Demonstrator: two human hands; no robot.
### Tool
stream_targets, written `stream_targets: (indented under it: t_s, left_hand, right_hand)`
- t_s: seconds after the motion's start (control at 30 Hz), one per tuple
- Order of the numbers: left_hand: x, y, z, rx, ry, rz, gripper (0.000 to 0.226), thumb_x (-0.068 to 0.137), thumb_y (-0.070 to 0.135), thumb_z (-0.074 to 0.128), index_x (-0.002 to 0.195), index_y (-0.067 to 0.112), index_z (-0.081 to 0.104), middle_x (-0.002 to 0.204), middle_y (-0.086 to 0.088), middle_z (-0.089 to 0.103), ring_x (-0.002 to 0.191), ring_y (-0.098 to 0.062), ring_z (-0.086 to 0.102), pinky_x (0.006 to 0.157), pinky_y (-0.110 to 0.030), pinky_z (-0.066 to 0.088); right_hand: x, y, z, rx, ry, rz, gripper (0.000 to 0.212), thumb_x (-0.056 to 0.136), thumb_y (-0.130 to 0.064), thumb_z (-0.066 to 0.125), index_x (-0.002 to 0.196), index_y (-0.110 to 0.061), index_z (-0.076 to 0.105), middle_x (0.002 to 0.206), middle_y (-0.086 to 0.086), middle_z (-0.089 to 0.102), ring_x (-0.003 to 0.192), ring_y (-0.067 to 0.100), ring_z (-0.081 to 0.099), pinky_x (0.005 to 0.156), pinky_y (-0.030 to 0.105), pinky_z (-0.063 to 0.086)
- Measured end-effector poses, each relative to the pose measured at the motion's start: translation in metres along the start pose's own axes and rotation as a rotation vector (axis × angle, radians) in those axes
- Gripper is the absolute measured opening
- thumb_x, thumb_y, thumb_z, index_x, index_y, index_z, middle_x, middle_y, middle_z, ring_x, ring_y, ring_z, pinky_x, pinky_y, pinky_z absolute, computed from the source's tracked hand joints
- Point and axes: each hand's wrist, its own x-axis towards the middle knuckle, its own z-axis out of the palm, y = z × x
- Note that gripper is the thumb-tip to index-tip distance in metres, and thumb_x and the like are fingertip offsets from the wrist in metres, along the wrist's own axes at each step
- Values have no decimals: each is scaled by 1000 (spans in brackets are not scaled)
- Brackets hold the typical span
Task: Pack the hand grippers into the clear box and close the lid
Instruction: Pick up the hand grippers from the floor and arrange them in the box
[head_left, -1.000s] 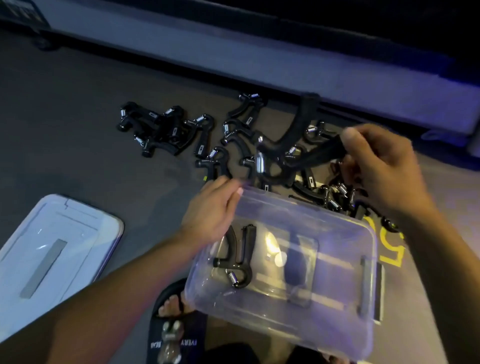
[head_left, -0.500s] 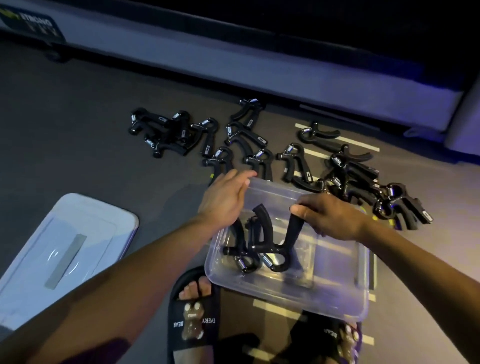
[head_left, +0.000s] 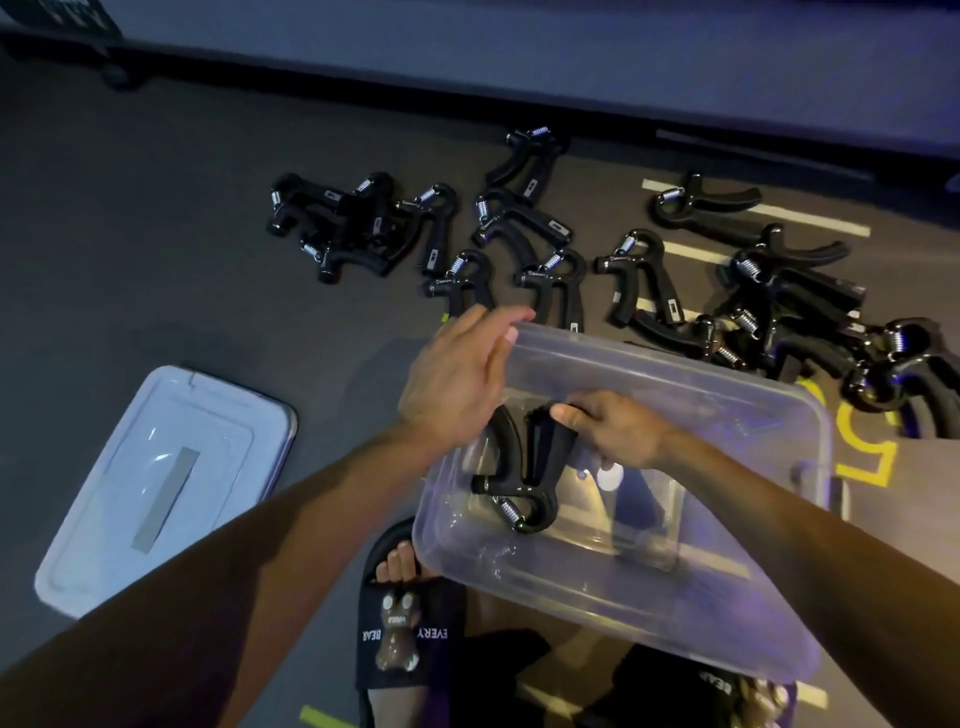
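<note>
Hand grippers (head_left: 524, 483) lie in the left end of the clear box (head_left: 649, 597), where the right hand (head_left: 618, 434) pinches one handle to seat it, while the left hand (head_left: 457, 384), fingers relaxed, steadies the far rim.

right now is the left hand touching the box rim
Touching. The head view shows the left hand's fingers lying straight against the far left rim of the box, with no gap visible between them.

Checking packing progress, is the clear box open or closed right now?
Open. The clear box has no lid on; the lid lies apart on the floor to its left.
</note>
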Motion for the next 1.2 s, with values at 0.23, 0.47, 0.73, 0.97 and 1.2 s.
stream_targets:
  t_s: [0.23,0.47,0.73,0.97,1.2]
  left_hand:
    - [-2,-1,1,-9,7,5,37,107,37,33,136,34,56,110,5,60,108,-19,58,88,-40,51]
    - [-3,1,-2,-5,5,-3,38,107,38,32,137,34,55,114,5,61,110,-18,57,90,-40,51]
    - [-4,4,-3,25,-3,-19,35,109,33,35,138,34,55,115,5,60,111,-17,56,91,-37,49]
    - [-4,5,-3,52,7,-13,34,109,34,35,137,35,54,108,7,58,105,-15,56,86,-38,50]
    - [-5,6,-2,66,34,-6,33,108,34,36,136,35,55,108,7,59,105,-17,58,86,-40,51]
  right_hand:
    - [-6,16,29,6,211,57,28,96,-34,60,118,-19,50,76,2,68,71,25,70,72,39,56]
    - [-24,14,66,192,391,40,58,86,-24,75,136,-18,48,109,1,70,103,20,66,93,33,51]
    - [-10,4,54,37,170,115,70,85,-39,71,144,-40,32,122,6,68,111,29,65,96,36,51]
    - [-9,5,62,-51,214,103,64,87,-44,68,139,-32,33,105,13,70,94,33,68,81,37,55]
    - [-8,10,68,-35,220,130,76,88,-53,65,147,-36,22,113,15,69,100,36,67,83,38,54]
